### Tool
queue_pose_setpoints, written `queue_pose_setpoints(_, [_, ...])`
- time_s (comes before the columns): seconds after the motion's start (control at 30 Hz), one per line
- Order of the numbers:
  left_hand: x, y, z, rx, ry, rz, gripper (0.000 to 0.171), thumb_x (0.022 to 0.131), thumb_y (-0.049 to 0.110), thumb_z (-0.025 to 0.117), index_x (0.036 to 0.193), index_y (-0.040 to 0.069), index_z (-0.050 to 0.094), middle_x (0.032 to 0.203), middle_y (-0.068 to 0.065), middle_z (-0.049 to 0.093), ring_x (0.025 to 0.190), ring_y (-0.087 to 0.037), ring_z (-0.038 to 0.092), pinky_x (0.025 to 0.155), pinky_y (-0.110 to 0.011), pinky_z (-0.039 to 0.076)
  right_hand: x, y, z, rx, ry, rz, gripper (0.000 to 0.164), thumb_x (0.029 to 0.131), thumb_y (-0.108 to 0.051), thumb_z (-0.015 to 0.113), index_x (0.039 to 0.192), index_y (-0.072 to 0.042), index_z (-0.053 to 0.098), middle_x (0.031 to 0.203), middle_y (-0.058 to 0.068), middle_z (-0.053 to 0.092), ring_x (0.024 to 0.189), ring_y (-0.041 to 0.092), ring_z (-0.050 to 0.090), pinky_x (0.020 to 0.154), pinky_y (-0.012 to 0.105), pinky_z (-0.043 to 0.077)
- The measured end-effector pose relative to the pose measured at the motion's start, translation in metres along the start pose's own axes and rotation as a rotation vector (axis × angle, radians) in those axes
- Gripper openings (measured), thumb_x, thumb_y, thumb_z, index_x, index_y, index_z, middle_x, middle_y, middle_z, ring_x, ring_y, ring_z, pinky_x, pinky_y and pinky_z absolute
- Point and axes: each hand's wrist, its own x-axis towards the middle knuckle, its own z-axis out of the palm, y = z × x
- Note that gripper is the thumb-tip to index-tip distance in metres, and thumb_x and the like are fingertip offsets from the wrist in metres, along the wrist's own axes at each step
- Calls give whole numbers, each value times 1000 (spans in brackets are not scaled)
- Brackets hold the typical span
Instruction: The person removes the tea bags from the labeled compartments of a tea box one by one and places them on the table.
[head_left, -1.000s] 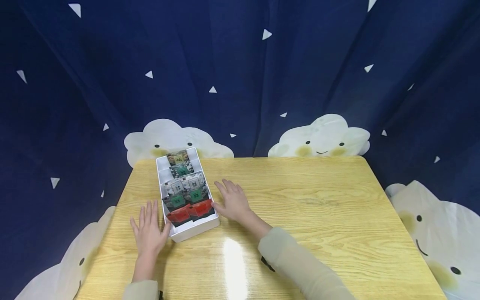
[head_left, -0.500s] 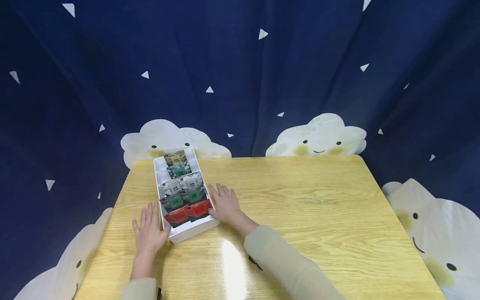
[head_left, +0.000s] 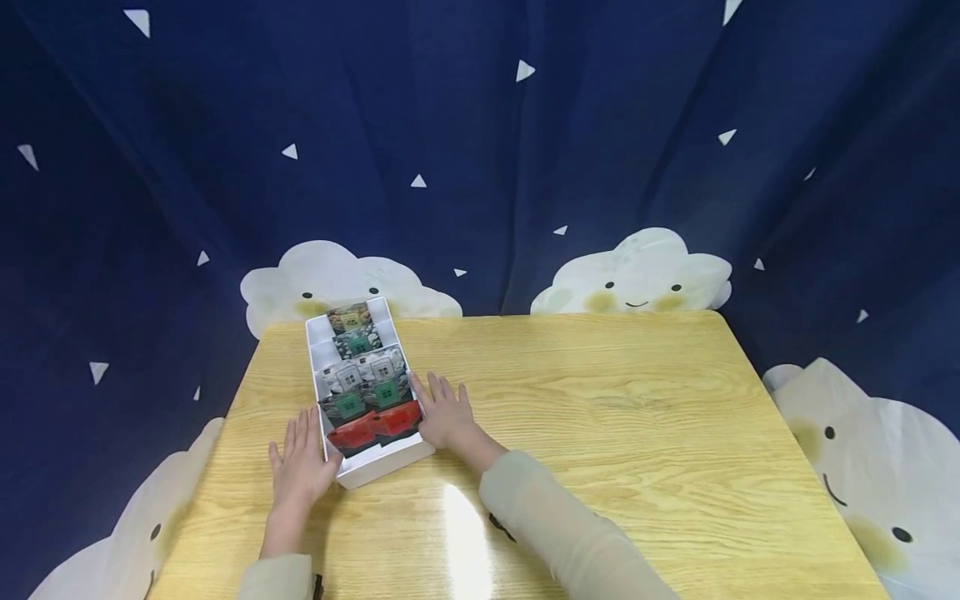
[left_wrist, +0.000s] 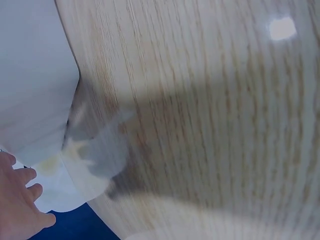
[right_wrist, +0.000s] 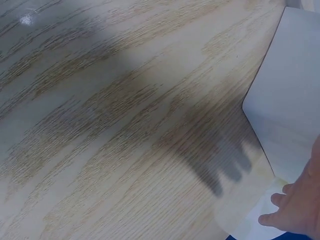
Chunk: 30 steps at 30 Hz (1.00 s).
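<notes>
A white tiered box (head_left: 386,463) stands tilted slightly askew on the left part of the table. Flat printed packets fill its steps: red packets (head_left: 397,419) in front, green packets (head_left: 348,406) behind them, then pale grey packets (head_left: 345,377), one green packet (head_left: 358,343) and a yellow-labelled packet (head_left: 350,321) at the back. My left hand (head_left: 298,471) lies along the box's left side, fingers extended, thumb at the front left rim. On the opposite side, my right hand (head_left: 447,419) has its fingers extended and its thumb side at the right rim. Both wrist views show the box's plain outer wall (right_wrist: 285,85).
The box rests on a light wood table (head_left: 637,433), near its left edge. A dark blue curtain (head_left: 480,125) with white triangles and smiling clouds hangs behind and around the table. Light glares off the tabletop between the forearms.
My right hand has moved left, closer against the box's right side. The left hand's fingers have shifted slightly toward the box. The packets keep their places.
</notes>
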Motion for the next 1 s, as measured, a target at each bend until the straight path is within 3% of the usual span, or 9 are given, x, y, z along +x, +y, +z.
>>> queue_pose_setpoints(0.37, [1,0,2,32,-3,36,84,79,25,53,146,1,8,146,-28,14,134,-44,10,102,-68,1,-9,4,7,26,31,-11,80,88,-34,46,147,-27,-7,154,4,7,140,24,11,111,52,10])
queue_pose_setpoints(1.0, [-8,10,5,94,-11,151,81,78,25,54,145,2,15,147,-24,20,134,-42,16,103,-66,6,-54,7,24,155,145,36,78,84,-25,47,149,-20,2,153,11,12,137,30,19,109,55,13])
